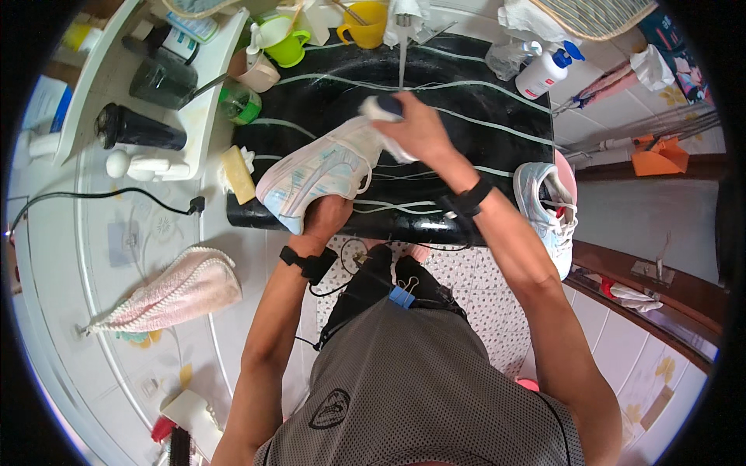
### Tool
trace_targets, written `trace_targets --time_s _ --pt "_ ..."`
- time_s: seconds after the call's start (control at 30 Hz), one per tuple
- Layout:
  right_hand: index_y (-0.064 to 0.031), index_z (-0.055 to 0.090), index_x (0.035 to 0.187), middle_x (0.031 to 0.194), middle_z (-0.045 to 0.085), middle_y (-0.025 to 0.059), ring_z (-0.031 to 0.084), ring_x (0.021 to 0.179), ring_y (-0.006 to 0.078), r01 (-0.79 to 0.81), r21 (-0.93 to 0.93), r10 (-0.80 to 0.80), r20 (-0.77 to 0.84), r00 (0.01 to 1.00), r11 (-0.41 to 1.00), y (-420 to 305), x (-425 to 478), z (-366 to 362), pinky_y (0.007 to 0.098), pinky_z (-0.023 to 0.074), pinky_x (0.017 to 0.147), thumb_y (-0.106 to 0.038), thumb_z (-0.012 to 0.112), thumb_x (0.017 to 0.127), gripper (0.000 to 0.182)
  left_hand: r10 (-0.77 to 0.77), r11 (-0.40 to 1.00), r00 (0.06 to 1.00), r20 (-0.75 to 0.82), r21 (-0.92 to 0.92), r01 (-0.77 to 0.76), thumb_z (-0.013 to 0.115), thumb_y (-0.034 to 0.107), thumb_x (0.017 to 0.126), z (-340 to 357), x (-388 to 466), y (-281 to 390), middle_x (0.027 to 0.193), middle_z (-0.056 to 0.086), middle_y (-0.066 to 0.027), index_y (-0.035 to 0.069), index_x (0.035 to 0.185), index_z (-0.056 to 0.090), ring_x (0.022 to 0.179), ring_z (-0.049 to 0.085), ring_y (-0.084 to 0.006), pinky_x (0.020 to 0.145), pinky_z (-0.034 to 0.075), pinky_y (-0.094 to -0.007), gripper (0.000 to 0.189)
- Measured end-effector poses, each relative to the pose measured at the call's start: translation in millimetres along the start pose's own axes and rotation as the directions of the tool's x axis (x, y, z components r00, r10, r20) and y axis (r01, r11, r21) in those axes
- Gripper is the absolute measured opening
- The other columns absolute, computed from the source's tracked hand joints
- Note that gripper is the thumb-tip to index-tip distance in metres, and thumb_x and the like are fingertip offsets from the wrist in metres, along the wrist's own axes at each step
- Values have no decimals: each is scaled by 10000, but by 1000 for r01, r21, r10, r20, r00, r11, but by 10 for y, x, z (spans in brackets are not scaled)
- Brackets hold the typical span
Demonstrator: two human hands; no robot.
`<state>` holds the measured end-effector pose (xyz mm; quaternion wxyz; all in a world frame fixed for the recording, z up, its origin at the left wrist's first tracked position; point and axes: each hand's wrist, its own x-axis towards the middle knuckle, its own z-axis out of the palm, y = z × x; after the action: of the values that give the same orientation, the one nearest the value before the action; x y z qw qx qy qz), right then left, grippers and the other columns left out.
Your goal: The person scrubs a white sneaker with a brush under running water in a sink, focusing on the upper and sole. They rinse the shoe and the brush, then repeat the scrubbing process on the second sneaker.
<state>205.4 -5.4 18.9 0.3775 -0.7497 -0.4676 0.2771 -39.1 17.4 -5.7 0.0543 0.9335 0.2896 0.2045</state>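
My left hand (331, 216) is pushed into the opening of a pale sneaker (326, 166) with pink, blue and white patches, bearing it up over a black counter (280, 218) with wavy white lines. The fingers inside the shoe are hidden. In my right hand (421, 129) is a white and dark blue brush (389, 108), slightly blurred, at the sneaker's toe. Just beyond the brush, water runs from a metal faucet (403, 21). The matching sneaker (545, 212) rests at the counter's right edge.
Along the left edge are a yellow soap bar (238, 175), a green bottle (240, 103) and a beige cup (256, 73). Green (284, 41) and yellow (367, 24) mugs stand at the back. A white pump bottle (543, 73) is back right. A loaded shelf (201, 131) juts in left.
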Motion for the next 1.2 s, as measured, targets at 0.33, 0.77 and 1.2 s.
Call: trace_targets --time_s 0.33,0.77,1.2 --pt "-17 612 1262 1080 724 207 723 986 291 27 -77 -22 60 998 997 311 11 -256 365 556 854 -358 823 776 631 -23 987 1000 3 -158 24 670 119 857 -158 -26 -69 1180 670 -168 99 1186 677 1110 613 -396 975 478 -476 330" --pt "-106 686 1187 963 742 162 735 880 318 390 -153 -381 83 921 908 325 192 -239 397 571 787 -471 832 744 593 28 983 999 -45 -181 -36 657 79 795 -109 62 -20 1225 651 -155 117 1173 672 1175 573 -411 1024 439 -500 381" --pt "-78 683 1189 969 742 159 734 911 308 350 -42 -341 149 928 936 -133 138 -84 371 570 798 -443 842 748 594 72 995 988 138 -83 -61 619 175 876 50 78 -134 1303 600 -177 111 1289 603 1237 535 -406 1069 404 -506 419"
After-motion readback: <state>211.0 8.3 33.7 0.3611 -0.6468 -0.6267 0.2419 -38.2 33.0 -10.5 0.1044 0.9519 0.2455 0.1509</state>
